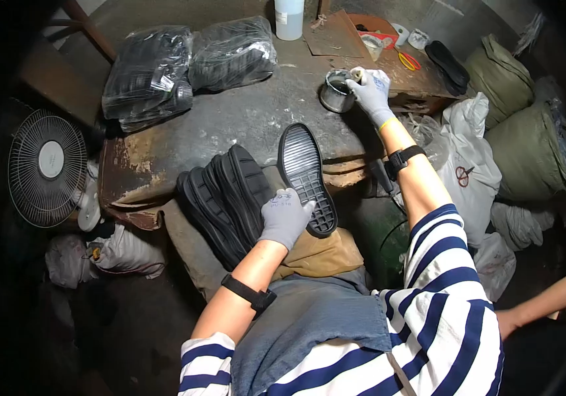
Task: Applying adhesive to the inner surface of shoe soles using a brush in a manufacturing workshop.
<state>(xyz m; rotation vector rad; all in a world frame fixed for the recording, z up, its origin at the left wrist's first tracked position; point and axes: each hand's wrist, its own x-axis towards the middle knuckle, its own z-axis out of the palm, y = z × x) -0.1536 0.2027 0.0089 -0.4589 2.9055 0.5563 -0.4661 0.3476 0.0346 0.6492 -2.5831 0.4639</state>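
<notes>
Head view: left fingers (308, 207) around black sole (301, 158), right fingers (355, 88) around mostly hidden object (358, 74).

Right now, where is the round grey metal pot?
In the head view, the round grey metal pot stands right of centre on the worn dark tabletop, just left of the grey-gloved right hand.

We note matt, rubber-like material with ribbed texture on the shoe sole (308, 179), smeared metal on the can (336, 101), matt cloth gloves (282, 216), glossy clear plastic around bundles (149, 72), and a rough, worn tabletop (243, 112).
</notes>
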